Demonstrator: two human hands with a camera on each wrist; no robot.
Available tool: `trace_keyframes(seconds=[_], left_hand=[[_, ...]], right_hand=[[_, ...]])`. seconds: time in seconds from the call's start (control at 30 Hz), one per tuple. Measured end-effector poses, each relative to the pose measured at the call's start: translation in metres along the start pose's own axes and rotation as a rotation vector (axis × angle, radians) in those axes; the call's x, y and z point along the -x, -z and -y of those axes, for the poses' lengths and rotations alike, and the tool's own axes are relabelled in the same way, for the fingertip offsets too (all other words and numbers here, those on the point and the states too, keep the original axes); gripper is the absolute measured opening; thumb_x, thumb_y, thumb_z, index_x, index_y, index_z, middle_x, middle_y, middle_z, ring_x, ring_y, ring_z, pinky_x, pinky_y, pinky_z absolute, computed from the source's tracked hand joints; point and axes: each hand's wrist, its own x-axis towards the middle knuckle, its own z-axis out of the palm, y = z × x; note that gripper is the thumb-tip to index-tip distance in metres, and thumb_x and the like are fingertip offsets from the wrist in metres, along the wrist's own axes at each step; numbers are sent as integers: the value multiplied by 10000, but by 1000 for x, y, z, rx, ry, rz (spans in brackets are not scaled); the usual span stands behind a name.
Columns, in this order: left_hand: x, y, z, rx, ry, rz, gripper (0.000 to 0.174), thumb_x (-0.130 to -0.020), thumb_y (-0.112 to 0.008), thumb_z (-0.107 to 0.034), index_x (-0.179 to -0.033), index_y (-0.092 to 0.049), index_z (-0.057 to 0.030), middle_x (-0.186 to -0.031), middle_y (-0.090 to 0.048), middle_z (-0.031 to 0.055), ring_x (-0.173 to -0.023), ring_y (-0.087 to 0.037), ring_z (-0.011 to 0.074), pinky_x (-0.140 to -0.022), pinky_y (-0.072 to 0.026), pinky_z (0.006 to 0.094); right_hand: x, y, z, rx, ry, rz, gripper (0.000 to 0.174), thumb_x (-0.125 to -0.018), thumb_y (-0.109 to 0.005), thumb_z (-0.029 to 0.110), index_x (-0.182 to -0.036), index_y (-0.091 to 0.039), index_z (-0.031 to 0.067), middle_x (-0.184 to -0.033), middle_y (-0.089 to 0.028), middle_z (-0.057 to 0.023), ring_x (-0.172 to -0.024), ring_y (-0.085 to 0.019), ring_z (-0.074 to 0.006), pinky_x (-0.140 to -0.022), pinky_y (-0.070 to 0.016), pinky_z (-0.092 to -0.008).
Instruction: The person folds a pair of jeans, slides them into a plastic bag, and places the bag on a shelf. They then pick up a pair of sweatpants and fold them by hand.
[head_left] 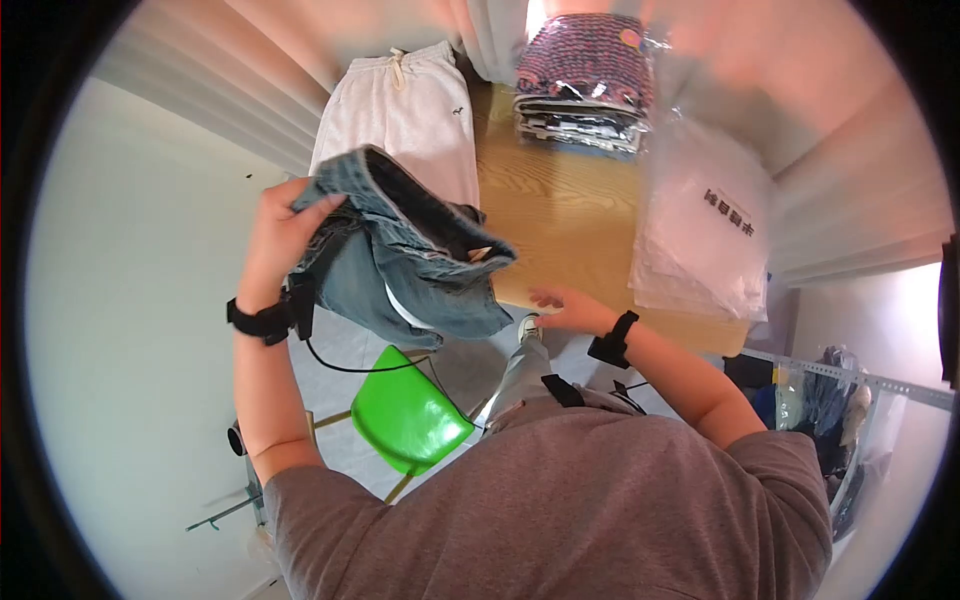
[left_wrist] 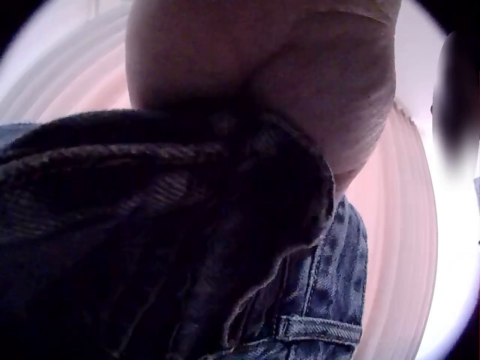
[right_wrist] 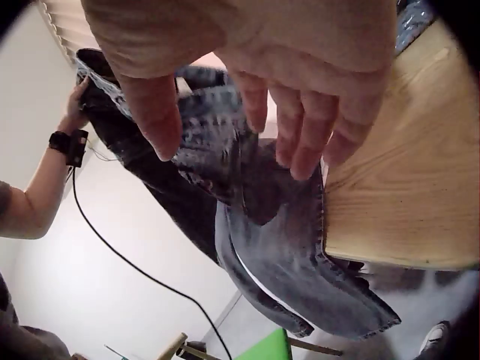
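Observation:
A pair of blue denim jeans [head_left: 415,275] hangs at the table's left front edge, its waistband gaping and its legs dangling below the tabletop. My left hand [head_left: 283,232] grips the waistband at one side, thumb over the denim. Close up in the left wrist view, dark folds of the jeans [left_wrist: 285,300] spread below the left hand [left_wrist: 262,67], whose fingertips are hidden. Held apart from the waistband, my right hand [head_left: 575,310] is by the table's front edge with its fingers extended. The right wrist view has the right hand [right_wrist: 255,52] overlapping the jeans [right_wrist: 277,232], fingers spread and holding nothing.
Light sweatpants [head_left: 400,120] lie on the wooden table [head_left: 555,200] behind the jeans. A stack of bagged garments [head_left: 585,85] stands at the back, with clear printed plastic bags [head_left: 700,225] on the right. A green chair [head_left: 410,410] stands below, and a cable [head_left: 365,370] hangs from the left wrist.

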Motion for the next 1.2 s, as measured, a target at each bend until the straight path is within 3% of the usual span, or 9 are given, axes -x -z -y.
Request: trace_keyframes(seconds=[0.3,0.37,0.47,0.53,0.6,0.73,0.9,1.07,1.2], left_hand=[[154,19,-176,470,-164,-468,124,-822,-640,-53,-930,-648,8,-883,-657,33,-780,-579,89,-744,-444,229],[175,26,-196,497,-165,-464,160,-836,-612,-56,-976,-622,19,-921,-654,70,-813,-602,136,-756,-465,261],[195,20,-221,557,-166,-471,190,-852,-584,-72,-1015,-597,26,-966,-650,114,-851,-627,188,-761,-493,298],[201,10,-234,661,-114,-449,145,-834,-631,-84,-939,-642,16,-872,-665,64,-757,-612,122,-701,-472,243],[205,6,-228,633,-81,-334,160,-842,-623,-96,-949,-634,23,-863,-666,65,-740,-615,123,-684,-477,242],[202,-10,-210,591,-65,-282,134,-853,-597,-70,-949,-635,15,-874,-662,42,-753,-600,100,-692,-472,239],[189,-35,-152,639,-23,-11,168,-877,-564,-97,-994,-620,10,-925,-656,48,-820,-587,106,-754,-452,246],[182,-53,-138,985,78,257,293,-924,-447,-93,-1184,-500,29,-1099,-606,75,-982,-565,149,-890,-420,284],[182,-73,-108,1119,98,506,352,-839,-544,-93,-1168,-514,27,-1081,-617,88,-972,-583,171,-890,-426,286]], right_hand=[[131,-15,42,-206,354,-705,919,-734,-739,196,-1407,-147,-6,-1394,-292,-169,-1286,-321,-246,-1053,-271,-363],[168,-2,79,-414,704,-648,809,-747,-719,151,-1380,-239,-3,-1323,-406,-126,-1217,-409,-214,-1024,-317,-344],[224,16,116,-630,722,-529,625,-756,-723,170,-1270,-413,-3,-1184,-539,-93,-1093,-507,-174,-948,-387,-311],[253,8,140,-573,796,-606,390,-819,-660,144,-1149,-518,-7,-1063,-603,-55,-987,-552,-127,-881,-422,-267],[282,6,137,-368,457,-570,278,-865,-609,151,-1091,-545,1,-1004,-600,-39,-931,-540,-102,-838,-426,-253],[325,-11,150,-258,637,-901,196,-911,-545,184,-1015,-551,19,-889,-560,-7,-846,-503,-80,-790,-406,-230],[339,-14,168,72,564,-1227,199,-926,-504,197,-1007,-527,17,-831,-530,-23,-814,-480,-101,-780,-399,-236],[346,-30,199,128,456,-1220,214,-939,-474,208,-998,-534,12,-829,-538,-13,-792,-489,-98,-752,-406,-234],[383,-44,210,-64,381,-1019,214,-945,-467,208,-997,-554,20,-851,-569,-1,-782,-518,-77,-728,-430,-223]])
